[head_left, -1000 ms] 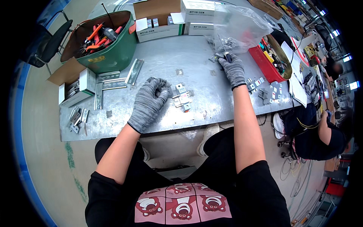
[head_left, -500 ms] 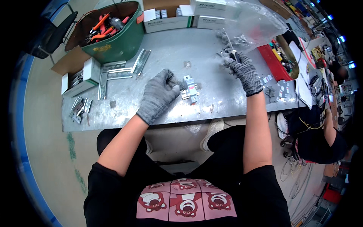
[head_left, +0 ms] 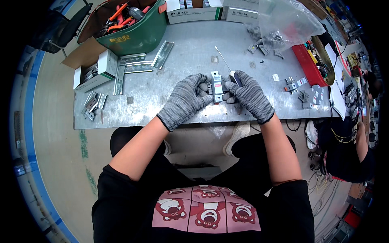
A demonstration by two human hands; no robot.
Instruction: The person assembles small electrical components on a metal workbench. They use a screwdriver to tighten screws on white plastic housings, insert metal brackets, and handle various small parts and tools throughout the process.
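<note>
Both my hands wear grey knit gloves and meet over the front of a metal worktable (head_left: 182, 52). My left hand (head_left: 189, 99) grips a small grey-and-white block-shaped electrical part (head_left: 217, 86) from the left. My right hand (head_left: 250, 94) holds a screwdriver (head_left: 227, 65) with a dark handle and a thin metal shaft that points up and to the left, and its fingers also touch the part's right side.
A green bin (head_left: 133, 28) with orange-handled tools stands at the back left. Metal rails (head_left: 139, 65), a small open box (head_left: 97, 71) and brackets (head_left: 92, 106) lie on the left. White boxes (head_left: 194, 10), a clear bag (head_left: 283, 20), a red tray (head_left: 310, 65) and small parts (head_left: 302, 87) lie right. Another person (head_left: 348, 150) sits at far right.
My right hand came back from the clear bag at the back right to the table's front, now with a screwdriver. Both hands have closed together around the small part.
</note>
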